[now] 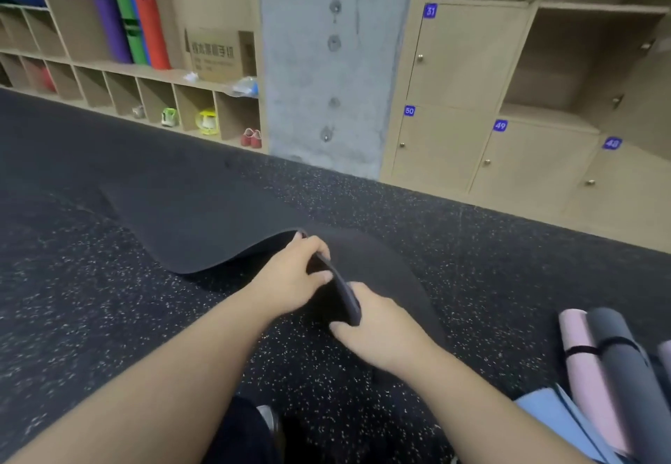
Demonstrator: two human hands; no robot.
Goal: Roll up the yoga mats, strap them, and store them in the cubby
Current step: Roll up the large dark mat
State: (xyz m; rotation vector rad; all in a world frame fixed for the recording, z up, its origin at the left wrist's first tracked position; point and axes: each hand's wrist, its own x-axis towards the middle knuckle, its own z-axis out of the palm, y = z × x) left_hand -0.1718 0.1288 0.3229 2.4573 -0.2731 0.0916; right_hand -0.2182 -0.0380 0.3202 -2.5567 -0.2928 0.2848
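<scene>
Dark foam is noted spread on the speckled rubber floor (109, 318): a black yoga mat (203, 223) lies unrolled ahead of the person, its near end lifted clear of the floor. That raised edge is pinched by the left hand (294, 278), fingers curled over the top and thumb beneath, and is gripped lower down by the right hand (377, 329), whose fingers are closed round the same edge. The rolling step is judged to be only at its start; no turn of the roll is yet formed. The next move is judged to call for the edge to be folded tightly onto itself and kept square, so that the roll does not skew. A pink rolled mat (584, 372) and a grey rolled mat (628, 372), each already strapped, are observed lying at the right. Open cubbies (156, 100) are recorded along the far wall, well apart from the mat.
</scene>
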